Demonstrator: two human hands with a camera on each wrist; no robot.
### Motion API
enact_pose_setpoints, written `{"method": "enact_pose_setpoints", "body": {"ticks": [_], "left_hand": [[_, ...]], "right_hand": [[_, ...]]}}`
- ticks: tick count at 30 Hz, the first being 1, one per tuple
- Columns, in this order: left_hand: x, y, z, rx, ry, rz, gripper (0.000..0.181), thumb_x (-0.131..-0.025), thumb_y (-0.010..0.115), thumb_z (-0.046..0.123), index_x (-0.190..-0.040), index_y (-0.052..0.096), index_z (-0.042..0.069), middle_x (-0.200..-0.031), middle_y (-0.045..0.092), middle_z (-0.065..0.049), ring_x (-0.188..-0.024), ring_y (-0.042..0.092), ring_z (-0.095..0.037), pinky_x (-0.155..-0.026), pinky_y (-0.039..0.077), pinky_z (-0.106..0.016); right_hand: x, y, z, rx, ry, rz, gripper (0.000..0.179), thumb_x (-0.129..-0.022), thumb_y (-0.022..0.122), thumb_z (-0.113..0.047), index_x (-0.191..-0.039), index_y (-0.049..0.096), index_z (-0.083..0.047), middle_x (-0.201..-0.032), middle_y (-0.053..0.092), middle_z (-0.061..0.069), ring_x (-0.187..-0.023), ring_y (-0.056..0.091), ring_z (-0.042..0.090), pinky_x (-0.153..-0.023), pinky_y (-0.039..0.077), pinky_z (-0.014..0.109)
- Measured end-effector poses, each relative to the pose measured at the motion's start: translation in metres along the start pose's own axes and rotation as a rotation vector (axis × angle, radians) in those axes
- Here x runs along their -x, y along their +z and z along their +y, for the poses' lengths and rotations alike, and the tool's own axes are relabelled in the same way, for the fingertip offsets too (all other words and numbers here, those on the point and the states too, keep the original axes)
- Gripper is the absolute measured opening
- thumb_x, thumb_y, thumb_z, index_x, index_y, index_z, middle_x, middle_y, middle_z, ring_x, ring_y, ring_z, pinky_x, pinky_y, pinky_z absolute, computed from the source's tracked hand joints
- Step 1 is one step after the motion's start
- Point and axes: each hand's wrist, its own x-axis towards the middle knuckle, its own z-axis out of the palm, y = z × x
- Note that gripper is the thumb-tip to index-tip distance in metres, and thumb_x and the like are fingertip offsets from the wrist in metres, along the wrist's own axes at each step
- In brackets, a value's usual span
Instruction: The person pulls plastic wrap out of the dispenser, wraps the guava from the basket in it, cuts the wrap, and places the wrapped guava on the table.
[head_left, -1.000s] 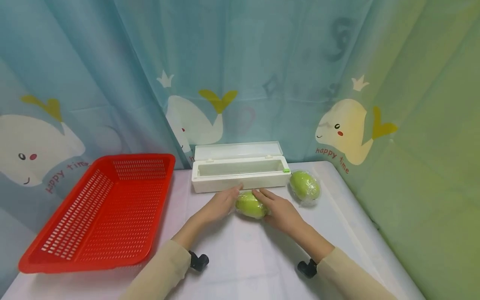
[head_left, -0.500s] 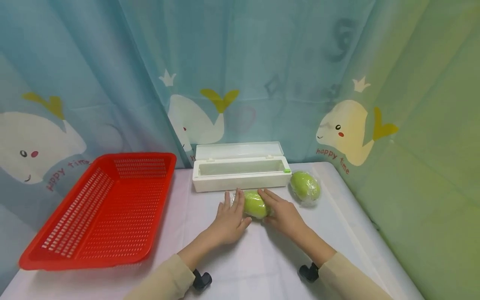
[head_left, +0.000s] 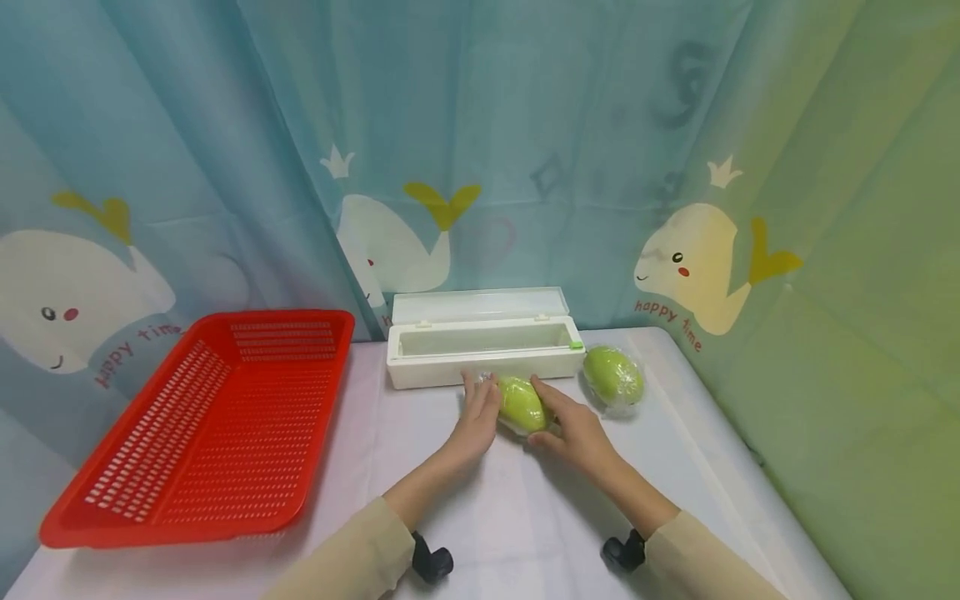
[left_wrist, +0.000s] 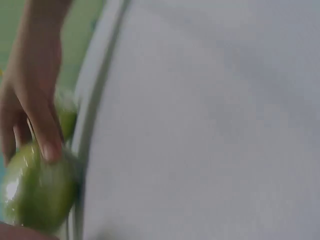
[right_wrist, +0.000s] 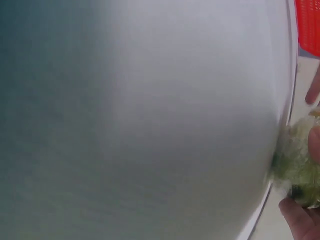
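An oval green fruit, wrapped in clear plastic film, lies on the table between both hands. My right hand holds its right side, thumb at the near end and fingers over the far end. My left hand has its fingers straight and presses against the film at the fruit's left side. In the left wrist view, fingers reach down onto the glossy wrapped fruit. Crinkled film round the fruit shows at the edge of the right wrist view. A second wrapped green fruit lies to the right.
A long white plastic-wrap dispenser with its lid raised and a green slider stands right behind the hands. On the left is a red perforated basket. A curtain hangs behind the white-covered table.
The held fruit has shifted right and turned. My left hand was at the fruit's left end, opened flat over the film, then moved right along with it. My right hand's thumb has come into view.
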Motion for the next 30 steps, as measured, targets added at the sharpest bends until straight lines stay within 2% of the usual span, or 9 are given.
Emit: {"method": "enact_pose_setpoints", "body": {"ticks": [5, 8, 11, 15, 18, 21, 24, 26, 30], "left_hand": [[-0.013, 0.015, 0.012, 0.4, -0.239, 0.215, 0.057, -0.108, 0.024, 0.046, -0.155, 0.018, 0.014, -0.164, 0.017, -0.019, -0.152, 0.01, -0.038, -0.121, 0.007, -0.057], [-0.02, 0.018, 0.017, 0.574, -0.292, 0.281, 0.053, -0.108, 0.03, 0.042, -0.151, 0.019, 0.014, -0.157, 0.024, -0.024, -0.15, 0.015, -0.039, -0.122, 0.01, -0.053], [-0.027, 0.016, 0.018, 0.663, -0.306, 0.29, 0.062, -0.106, 0.038, 0.044, -0.154, 0.019, 0.009, -0.16, 0.02, -0.023, -0.151, 0.011, -0.039, -0.123, 0.007, -0.051], [-0.032, 0.018, 0.02, 0.628, -0.342, 0.276, 0.082, -0.1, 0.047, 0.057, -0.158, 0.019, 0.005, -0.164, 0.015, -0.019, -0.152, 0.009, -0.039, -0.122, 0.006, -0.054], [-0.033, 0.023, 0.019, 0.569, -0.365, 0.322, 0.086, -0.097, 0.05, 0.06, -0.158, 0.022, 0.005, -0.162, 0.022, -0.019, -0.15, 0.018, -0.04, -0.122, 0.012, -0.054], [-0.034, 0.027, 0.017, 0.554, -0.354, 0.379, 0.07, -0.099, 0.05, 0.054, -0.149, 0.041, 0.005, -0.15, 0.042, -0.018, -0.14, 0.036, -0.037, -0.119, 0.025, -0.05], [-0.036, 0.03, 0.014, 0.518, -0.33, 0.417, 0.045, -0.099, 0.053, 0.041, -0.128, 0.059, 0.007, -0.128, 0.058, -0.013, -0.122, 0.05, -0.03, -0.109, 0.038, -0.044], [-0.036, 0.031, 0.012, 0.477, -0.322, 0.428, 0.035, -0.097, 0.053, 0.035, -0.116, 0.063, 0.007, -0.117, 0.061, -0.011, -0.112, 0.053, -0.027, -0.102, 0.042, -0.042], [-0.033, 0.029, 0.008, 0.409, -0.315, 0.41, 0.035, -0.096, 0.044, 0.028, -0.111, 0.067, 0.006, -0.117, 0.062, -0.011, -0.113, 0.054, -0.027, -0.103, 0.041, -0.043]], "right_hand": [[0.002, 0.002, -0.006, 0.085, 0.032, 0.023, 0.092, -0.073, 0.087, -0.024, -0.152, 0.041, -0.009, -0.148, 0.052, 0.012, -0.131, 0.054, 0.033, -0.105, 0.045, 0.05], [0.003, 0.004, -0.011, 0.138, 0.074, 0.027, 0.092, -0.071, 0.089, -0.023, -0.15, 0.043, -0.009, -0.14, 0.056, 0.015, -0.118, 0.061, 0.036, -0.096, 0.051, 0.051], [0.002, 0.006, -0.017, 0.158, 0.102, 0.022, 0.089, -0.064, 0.094, -0.019, -0.14, 0.048, -0.006, -0.123, 0.056, 0.015, -0.101, 0.063, 0.031, -0.087, 0.054, 0.047], [0.001, 0.008, -0.024, 0.182, 0.137, 0.015, 0.084, -0.054, 0.098, -0.015, -0.123, 0.051, -0.006, -0.104, 0.05, 0.009, -0.087, 0.055, 0.022, -0.08, 0.053, 0.04], [0.001, 0.01, -0.028, 0.21, 0.141, 0.015, 0.082, -0.052, 0.099, -0.013, -0.117, 0.05, -0.007, -0.099, 0.047, 0.008, -0.083, 0.051, 0.021, -0.077, 0.052, 0.038], [0.001, 0.012, -0.031, 0.239, 0.13, 0.023, 0.081, -0.052, 0.098, -0.01, -0.116, 0.05, -0.006, -0.097, 0.045, 0.008, -0.082, 0.049, 0.022, -0.075, 0.051, 0.039], [0.002, 0.014, -0.034, 0.269, 0.133, 0.031, 0.082, -0.051, 0.098, -0.008, -0.117, 0.05, -0.005, -0.097, 0.044, 0.009, -0.083, 0.049, 0.024, -0.073, 0.052, 0.04], [0.002, 0.016, -0.035, 0.292, 0.139, 0.039, 0.082, -0.05, 0.098, -0.008, -0.116, 0.049, -0.006, -0.096, 0.042, 0.009, -0.084, 0.049, 0.025, -0.069, 0.052, 0.04], [0.001, 0.018, -0.039, 0.352, 0.132, 0.049, 0.082, -0.05, 0.098, -0.012, -0.115, 0.047, -0.009, -0.096, 0.04, 0.009, -0.086, 0.047, 0.028, -0.056, 0.049, 0.038]]}}
